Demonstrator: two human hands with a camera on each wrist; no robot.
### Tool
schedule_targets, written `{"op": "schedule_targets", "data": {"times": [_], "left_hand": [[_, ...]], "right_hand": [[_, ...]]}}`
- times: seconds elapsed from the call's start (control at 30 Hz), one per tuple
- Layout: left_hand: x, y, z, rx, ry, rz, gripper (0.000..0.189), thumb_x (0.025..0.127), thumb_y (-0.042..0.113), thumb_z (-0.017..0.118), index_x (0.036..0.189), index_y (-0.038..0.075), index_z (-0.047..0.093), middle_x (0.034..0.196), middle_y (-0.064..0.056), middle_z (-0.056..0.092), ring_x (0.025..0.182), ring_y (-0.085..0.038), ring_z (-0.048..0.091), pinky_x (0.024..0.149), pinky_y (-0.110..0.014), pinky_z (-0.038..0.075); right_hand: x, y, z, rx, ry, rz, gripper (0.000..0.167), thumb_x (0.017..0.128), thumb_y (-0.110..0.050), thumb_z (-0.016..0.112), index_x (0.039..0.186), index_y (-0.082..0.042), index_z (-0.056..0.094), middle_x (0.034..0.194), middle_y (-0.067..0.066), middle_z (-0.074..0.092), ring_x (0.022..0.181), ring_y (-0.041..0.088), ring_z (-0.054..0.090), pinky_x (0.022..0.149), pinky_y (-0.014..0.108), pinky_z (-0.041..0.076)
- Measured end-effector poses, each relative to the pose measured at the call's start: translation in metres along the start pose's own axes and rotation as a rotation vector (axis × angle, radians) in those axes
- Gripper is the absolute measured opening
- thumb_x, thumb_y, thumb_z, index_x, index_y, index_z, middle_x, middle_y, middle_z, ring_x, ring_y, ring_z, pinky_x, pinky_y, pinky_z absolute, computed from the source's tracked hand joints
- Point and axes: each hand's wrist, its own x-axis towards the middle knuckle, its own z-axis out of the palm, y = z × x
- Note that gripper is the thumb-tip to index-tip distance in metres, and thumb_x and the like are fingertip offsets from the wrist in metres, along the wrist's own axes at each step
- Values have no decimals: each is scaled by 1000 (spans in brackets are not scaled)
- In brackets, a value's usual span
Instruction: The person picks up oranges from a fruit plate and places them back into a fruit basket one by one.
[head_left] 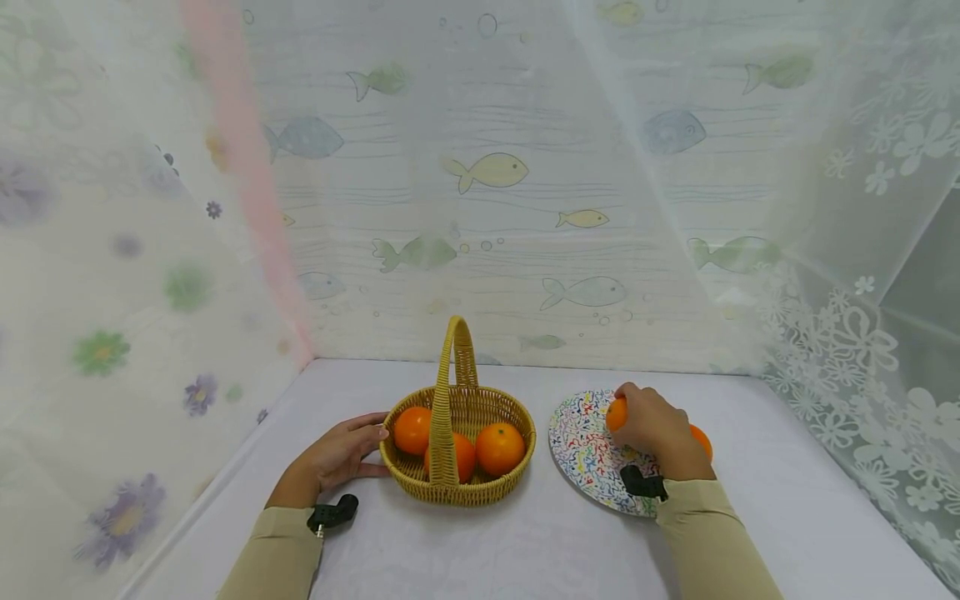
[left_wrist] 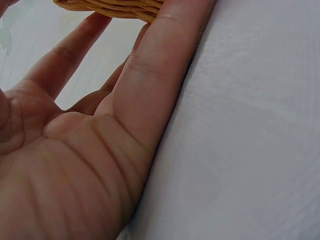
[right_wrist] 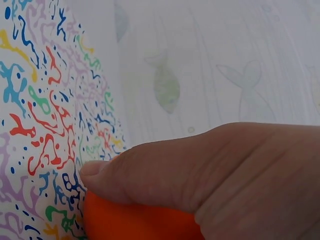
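A yellow wicker basket (head_left: 483, 496) with a tall arched handle stands left of centre, and several oranges (head_left: 500, 449) lie in it. Against its left side rests my left hand (head_left: 347, 450), fingers fairly straight at the rim and thumb low along the table. The left wrist view shows the fingertips reaching the wicker's edge (left_wrist: 115, 9). Over a round, colourfully patterned plate (head_left: 581, 450), my right hand (head_left: 651, 427) grips an orange (head_left: 617, 414). In the right wrist view the thumb lies across this orange (right_wrist: 135, 222); the other fingers are hidden there. Another orange (head_left: 702, 441) shows partly behind the right wrist.
A white cloth (head_left: 480, 558) covers the table. Behind it hangs a curtain (head_left: 480, 275) printed with fish, and flowered sheets (head_left: 135, 417) close off both sides. The basket's handle stands well above its rim. A gap of tabletop separates basket and plate.
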Motion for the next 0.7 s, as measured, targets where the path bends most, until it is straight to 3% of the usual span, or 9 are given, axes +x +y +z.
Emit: {"op": "schedule_targets", "data": {"times": [0.4, 0.7], "left_hand": [[-3, 4, 1, 7, -23, 9, 69, 102, 23, 65, 161, 8, 34, 165, -18, 36, 132, -23, 58, 98, -57, 57], [-4, 3, 2, 0, -29, 19, 69, 102, 22, 64, 161, 6, 32, 166, -19, 34, 133, -24, 57, 98, -58, 57]], "right_hand": [[0, -1, 1, 24, 19, -4, 72, 75, -26, 88, 134, -5, 53, 114, 21, 63, 98, 34, 60, 83, 62, 47], [1, -2, 0, 45, 34, 6, 76, 74, -30, 90, 134, -4, 51, 113, 20, 65, 95, 34, 60, 81, 57, 45]]}}
